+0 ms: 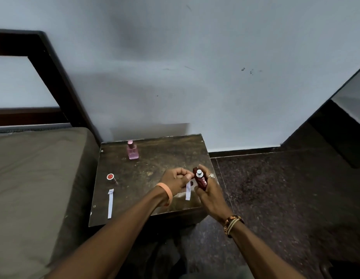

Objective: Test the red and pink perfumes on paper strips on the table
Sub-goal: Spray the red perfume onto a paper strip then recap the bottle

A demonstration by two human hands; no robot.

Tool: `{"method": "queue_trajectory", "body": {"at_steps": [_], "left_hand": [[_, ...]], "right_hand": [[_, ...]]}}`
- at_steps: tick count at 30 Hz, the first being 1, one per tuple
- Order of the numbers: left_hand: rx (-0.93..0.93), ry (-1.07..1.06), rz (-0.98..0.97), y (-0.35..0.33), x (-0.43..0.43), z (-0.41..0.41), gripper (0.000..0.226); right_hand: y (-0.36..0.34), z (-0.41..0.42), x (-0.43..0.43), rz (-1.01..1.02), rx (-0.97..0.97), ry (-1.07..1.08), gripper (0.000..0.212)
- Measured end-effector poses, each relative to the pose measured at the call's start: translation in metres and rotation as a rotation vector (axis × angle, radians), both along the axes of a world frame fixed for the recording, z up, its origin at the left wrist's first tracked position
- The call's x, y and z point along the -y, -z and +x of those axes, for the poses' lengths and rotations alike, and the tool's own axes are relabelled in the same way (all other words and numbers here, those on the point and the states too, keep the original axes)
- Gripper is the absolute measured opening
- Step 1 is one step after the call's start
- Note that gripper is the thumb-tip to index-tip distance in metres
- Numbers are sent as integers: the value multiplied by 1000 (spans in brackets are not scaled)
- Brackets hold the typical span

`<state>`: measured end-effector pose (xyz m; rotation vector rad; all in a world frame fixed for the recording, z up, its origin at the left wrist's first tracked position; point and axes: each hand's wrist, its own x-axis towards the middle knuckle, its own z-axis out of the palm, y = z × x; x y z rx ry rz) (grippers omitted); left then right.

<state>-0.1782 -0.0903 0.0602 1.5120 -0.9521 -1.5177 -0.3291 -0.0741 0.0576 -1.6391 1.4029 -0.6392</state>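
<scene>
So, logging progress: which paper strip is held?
The strip pinched by the left hand beside the red perfume; the other strip lies on the table.

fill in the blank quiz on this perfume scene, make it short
1. The right hand grips the small dark red perfume bottle, whose round red cap is ____.
2. The left hand pinches one white paper strip of the ____ in view; the other strip lies flat on the worn dark wooden table.
3. The square pink glass perfume bottle stands at the table's far edge with its pink cap ____.
Missing words: off; two; on
</scene>
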Motion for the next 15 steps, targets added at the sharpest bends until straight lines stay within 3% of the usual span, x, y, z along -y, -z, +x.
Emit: {"method": "queue_trajectory", "body": {"at_steps": [6, 15], "left_hand": [[39, -13, -46, 15, 27, -20, 20], [91, 19, -52, 31, 36, -30, 20]], "right_hand": [[12, -13, 33, 13, 19, 138, 67], [29, -24, 45, -10, -17, 169, 66]]}}
